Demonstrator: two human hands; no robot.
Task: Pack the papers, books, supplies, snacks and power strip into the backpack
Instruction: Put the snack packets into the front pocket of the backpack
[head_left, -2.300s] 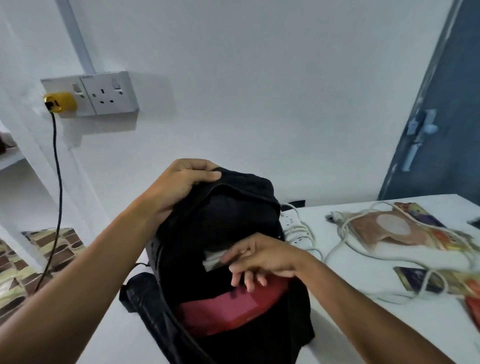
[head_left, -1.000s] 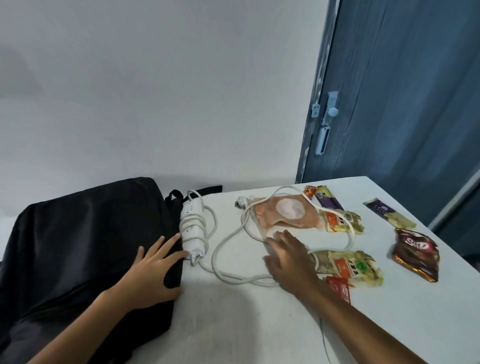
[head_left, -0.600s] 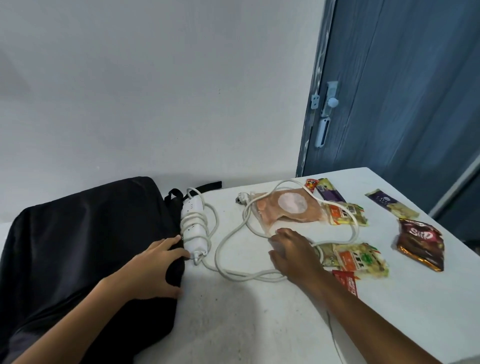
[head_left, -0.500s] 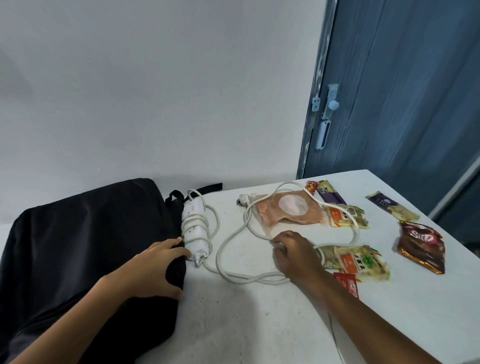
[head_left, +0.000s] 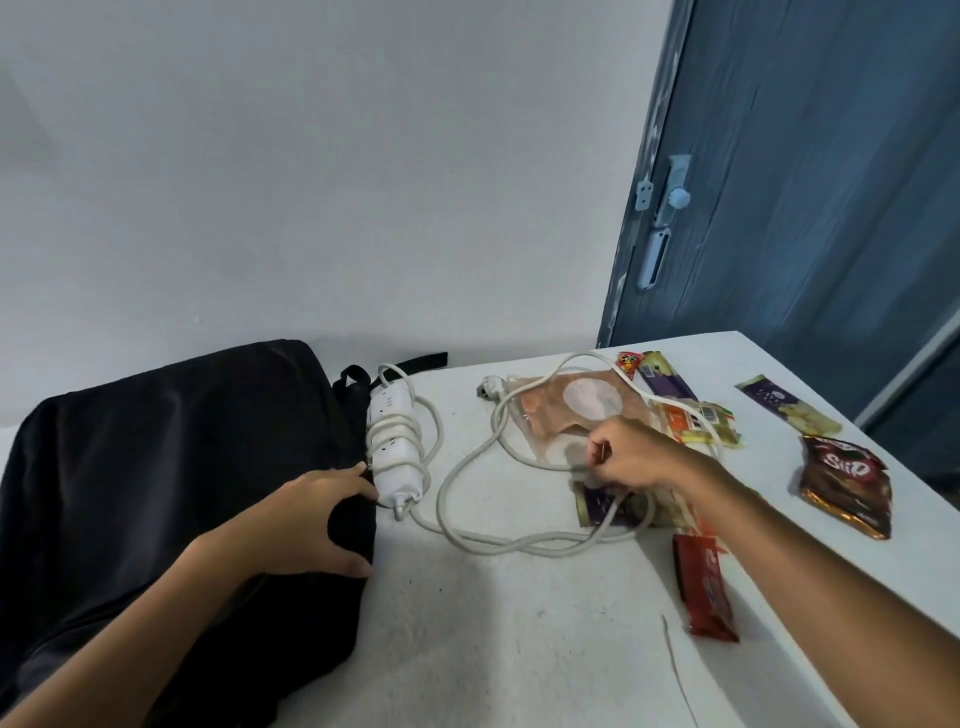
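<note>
The white table (head_left: 467, 649) carries all items. The black backpack (head_left: 156, 467) lies flat on the table's left part. The left hand (head_left: 311, 519) grips the backpack's right edge, fingers curled over the fabric, fingertips just beside the power strip (head_left: 392, 447). The white power strip lies against the backpack, its cord (head_left: 467, 519) wound round it and looping right across the table. The right hand (head_left: 631, 457) hovers above the cord and snacks with fingers curled; whether it grasps anything cannot be determined. A clear pink pouch (head_left: 561, 410) lies beneath the cord. A brown snack bag (head_left: 844, 483) lies far right; a red bar (head_left: 704, 592) lies nearer.
</note>
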